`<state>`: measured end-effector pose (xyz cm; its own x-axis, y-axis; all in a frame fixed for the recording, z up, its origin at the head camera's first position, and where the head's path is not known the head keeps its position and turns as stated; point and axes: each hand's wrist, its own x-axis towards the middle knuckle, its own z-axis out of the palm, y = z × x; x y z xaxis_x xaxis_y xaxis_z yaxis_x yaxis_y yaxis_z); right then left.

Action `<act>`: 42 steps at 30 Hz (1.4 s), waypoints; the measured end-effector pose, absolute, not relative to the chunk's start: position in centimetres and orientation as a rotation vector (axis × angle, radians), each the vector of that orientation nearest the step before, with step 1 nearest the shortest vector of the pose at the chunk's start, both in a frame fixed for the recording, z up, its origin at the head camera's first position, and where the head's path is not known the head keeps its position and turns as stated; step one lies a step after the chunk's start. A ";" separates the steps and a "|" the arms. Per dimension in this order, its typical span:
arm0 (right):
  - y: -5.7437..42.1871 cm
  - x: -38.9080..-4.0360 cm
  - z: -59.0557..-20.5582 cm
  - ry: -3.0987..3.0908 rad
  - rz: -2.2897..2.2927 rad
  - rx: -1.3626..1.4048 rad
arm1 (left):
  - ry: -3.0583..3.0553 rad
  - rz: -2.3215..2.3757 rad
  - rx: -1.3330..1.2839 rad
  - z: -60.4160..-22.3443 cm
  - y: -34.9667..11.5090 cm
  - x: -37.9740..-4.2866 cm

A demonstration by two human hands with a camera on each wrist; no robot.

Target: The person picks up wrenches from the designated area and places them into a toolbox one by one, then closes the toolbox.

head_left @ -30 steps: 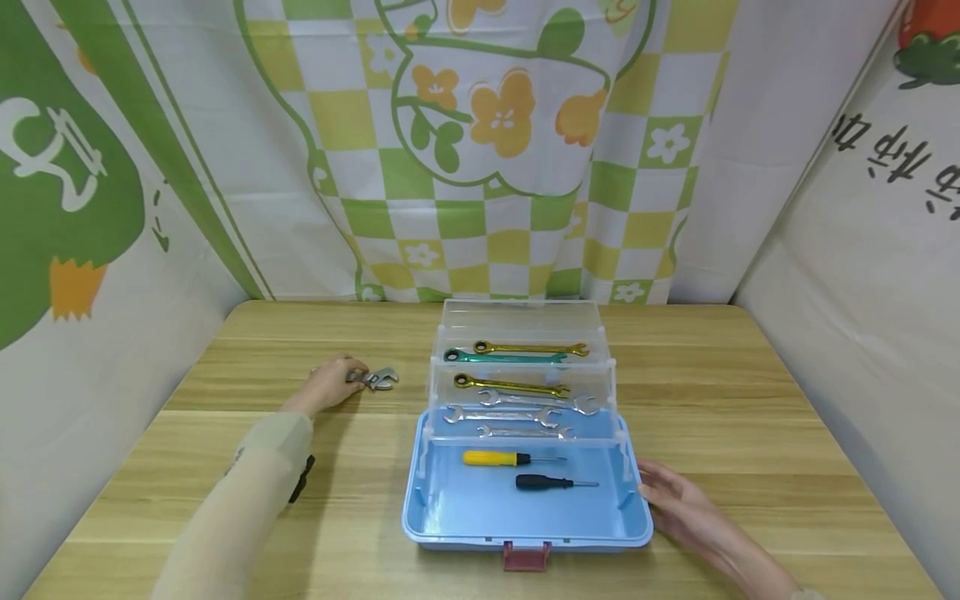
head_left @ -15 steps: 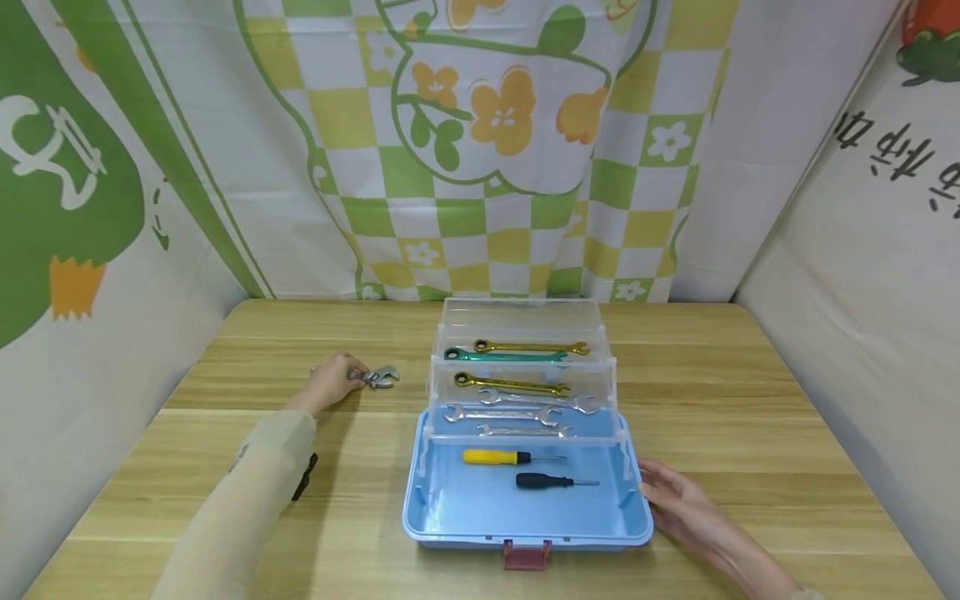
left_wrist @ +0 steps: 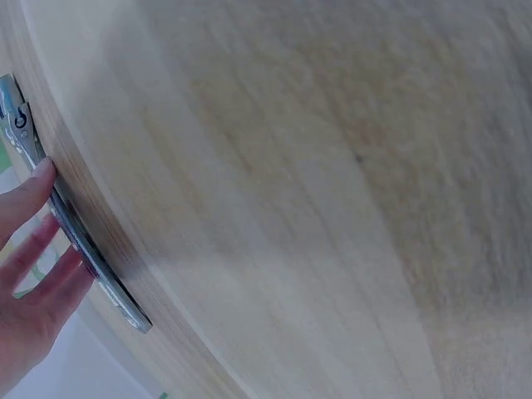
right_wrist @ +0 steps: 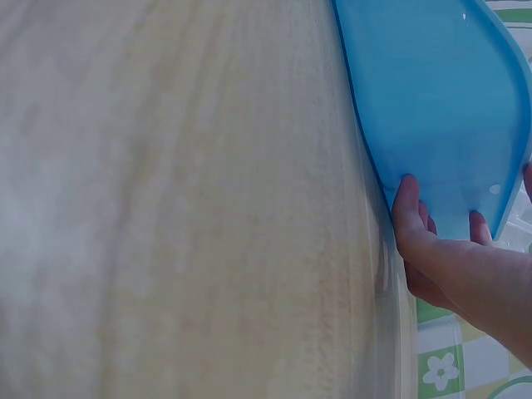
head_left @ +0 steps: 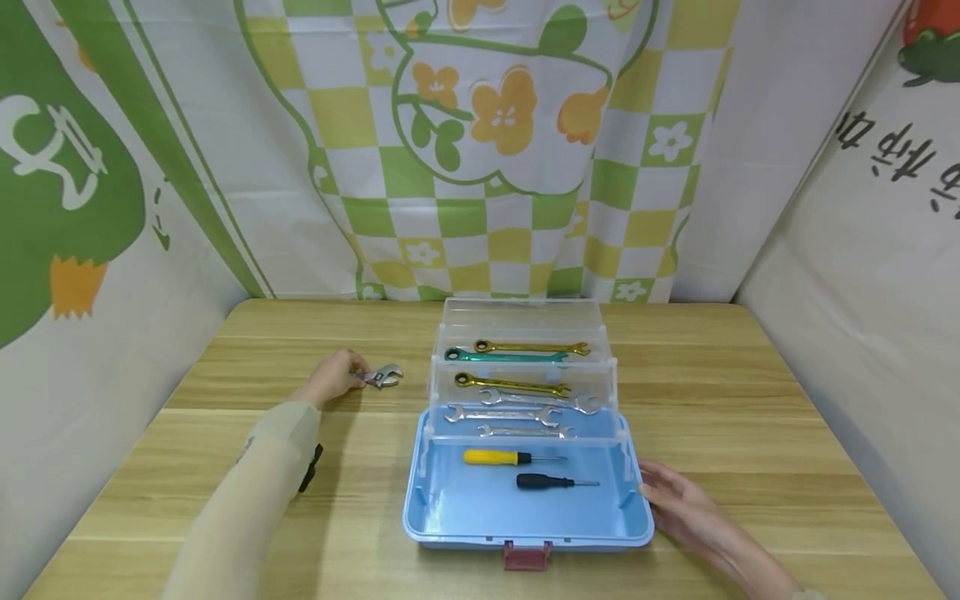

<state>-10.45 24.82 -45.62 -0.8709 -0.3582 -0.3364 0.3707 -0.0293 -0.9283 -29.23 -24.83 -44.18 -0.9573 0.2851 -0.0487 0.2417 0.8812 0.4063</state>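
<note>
Shifted slightly toward the toolbox [head_left: 465, 521], a small wrench [head_left: 383, 377] lies on the table [head_left: 750, 400], pinched by the left hand [head_left: 335, 377]. Flat-fingered, the right hand [head_left: 675, 504] steadies the box's side. Other tools are already stowed; this wrench is not. Its handle is hidden.

adjustable wrench [head_left: 382, 377] | small, silver | flat on table, left of toolbox [head_left: 525, 517]

A wooden table [head_left: 750, 400] stands before patterned green-and-yellow cloth [head_left: 487, 150] hung behind.
</note>
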 end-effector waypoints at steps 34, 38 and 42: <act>24.7 -10.5 -45.5 1.773 -1.932 0.015 | 2.943 0.682 0.524 -43.9 -25.9 -28.5; 24.7 -10.6 -45.6 1.778 -1.926 0.018 | 2.948 0.690 0.502 -43.8 -26.0 -28.3; 24.6 -10.6 -45.4 1.784 -1.915 0.037 | 2.955 0.699 0.487 -43.9 -26.0 -28.2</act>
<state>-10.60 24.64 -45.43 -0.8656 -0.3478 -0.3602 0.3840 0.0007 -0.9233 -28.21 -26.03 -43.86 -0.9477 0.3190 0.0080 0.2888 0.8467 0.4468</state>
